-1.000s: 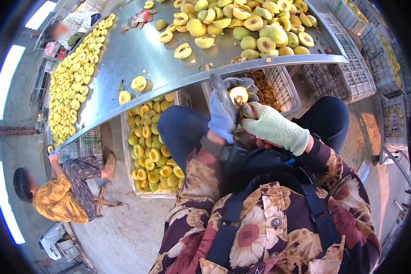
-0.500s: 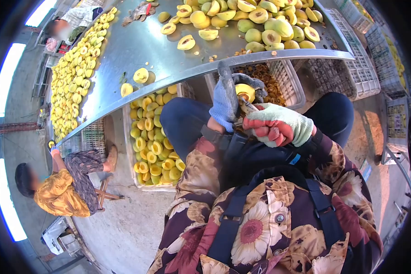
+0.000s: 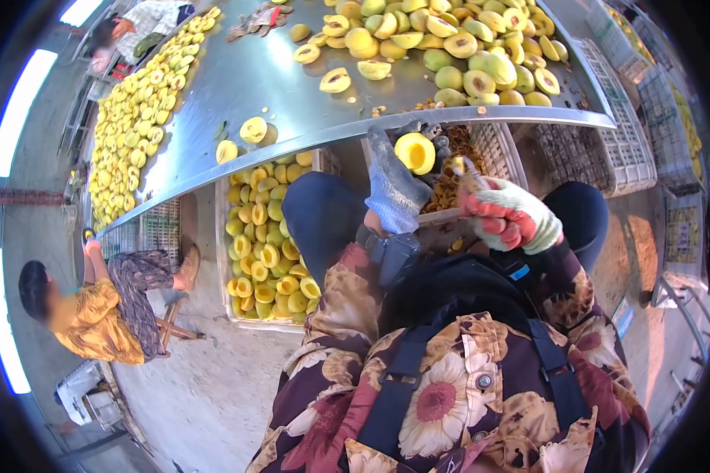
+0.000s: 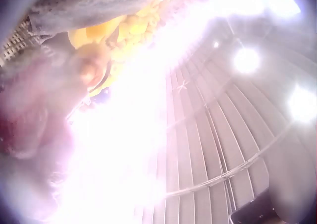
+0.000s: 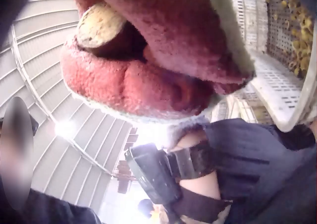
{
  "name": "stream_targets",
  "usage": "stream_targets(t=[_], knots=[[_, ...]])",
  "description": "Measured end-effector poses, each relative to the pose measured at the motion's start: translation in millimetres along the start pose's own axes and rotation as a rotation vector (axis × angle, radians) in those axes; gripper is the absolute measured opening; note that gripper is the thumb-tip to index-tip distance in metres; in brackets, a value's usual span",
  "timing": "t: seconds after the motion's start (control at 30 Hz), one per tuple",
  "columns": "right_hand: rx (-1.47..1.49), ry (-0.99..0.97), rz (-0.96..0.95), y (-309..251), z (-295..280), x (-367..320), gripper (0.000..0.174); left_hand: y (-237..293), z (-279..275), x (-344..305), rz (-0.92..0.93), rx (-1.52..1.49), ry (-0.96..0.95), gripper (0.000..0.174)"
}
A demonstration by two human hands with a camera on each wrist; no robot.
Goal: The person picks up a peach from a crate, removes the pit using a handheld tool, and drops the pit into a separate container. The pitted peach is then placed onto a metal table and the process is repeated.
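Note:
My left hand (image 3: pixel 394 185), in a blue-grey glove, grips a yellow peach half (image 3: pixel 415 154) just below the table edge. The half's cut face is up and shows a smooth round hollow. Dark-coated fingers curl behind the fruit. To its right, my right hand (image 3: pixel 513 213), in a pale green glove with red coating, holds a slim tool (image 3: pixel 469 172) whose tip is blurred. The round end of its wooden handle (image 5: pixel 101 28) pokes out of the red fist in the right wrist view. Glare washes out much of the left wrist view.
Above the hands runs a metal table (image 3: pixel 292 118) with a heap of peaches (image 3: pixel 481 67) and a long row of halves (image 3: pixel 130 134). A crate (image 3: pixel 222 236) of halves stands left of my knees. A basket (image 3: pixel 511 154) of brown scraps sits under the table edge. Another person (image 3: pixel 102 315) sits at left.
The tool was at the fruit's centre, where something brown showed; now my right hand has drawn it away to the right. The fruit has tilted up and its hollow shows.

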State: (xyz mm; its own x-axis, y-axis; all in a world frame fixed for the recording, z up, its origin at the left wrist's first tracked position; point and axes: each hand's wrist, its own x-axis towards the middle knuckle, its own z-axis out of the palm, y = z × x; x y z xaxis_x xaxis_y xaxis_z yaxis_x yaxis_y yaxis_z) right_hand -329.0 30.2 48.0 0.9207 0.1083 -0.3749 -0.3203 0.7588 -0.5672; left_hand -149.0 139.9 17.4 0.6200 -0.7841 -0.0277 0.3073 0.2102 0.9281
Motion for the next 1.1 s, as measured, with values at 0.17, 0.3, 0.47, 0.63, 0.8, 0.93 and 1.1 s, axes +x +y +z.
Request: stream_targets(t=[0.17,0.3,0.47,0.63,0.8,0.93,1.1], knots=[[-0.753,0.660,-0.019,7,-53,27,0.017,12,-20,10,-0.287,-0.842,-0.030,0.039],[-1.491,0.860,-0.128,30,-81,40,0.028,62,-71,-31,0.328,0.116,0.123,0.027],[-1.505,0.761,-0.133,35,-68,28,0.029,97,-215,-43,0.166,0.067,0.392,0.033],[-1.218,0.865,0.138,28,-10,31,0.025,43,-312,-23,-0.024,0.719,0.502,0.040],[-1.433,0.777,-0.065,49,-44,34,0.023,3,-317,32,-0.088,1.076,0.445,0.043],[-1.313,0.827,-0.004,43,-22,38,0.022,-6,-302,55,-0.333,1.592,0.367,0.042],[-1.926,0.507,-0.230,50,-58,33,0.022,-1,-300,67,-0.536,1.848,0.286,0.035]])
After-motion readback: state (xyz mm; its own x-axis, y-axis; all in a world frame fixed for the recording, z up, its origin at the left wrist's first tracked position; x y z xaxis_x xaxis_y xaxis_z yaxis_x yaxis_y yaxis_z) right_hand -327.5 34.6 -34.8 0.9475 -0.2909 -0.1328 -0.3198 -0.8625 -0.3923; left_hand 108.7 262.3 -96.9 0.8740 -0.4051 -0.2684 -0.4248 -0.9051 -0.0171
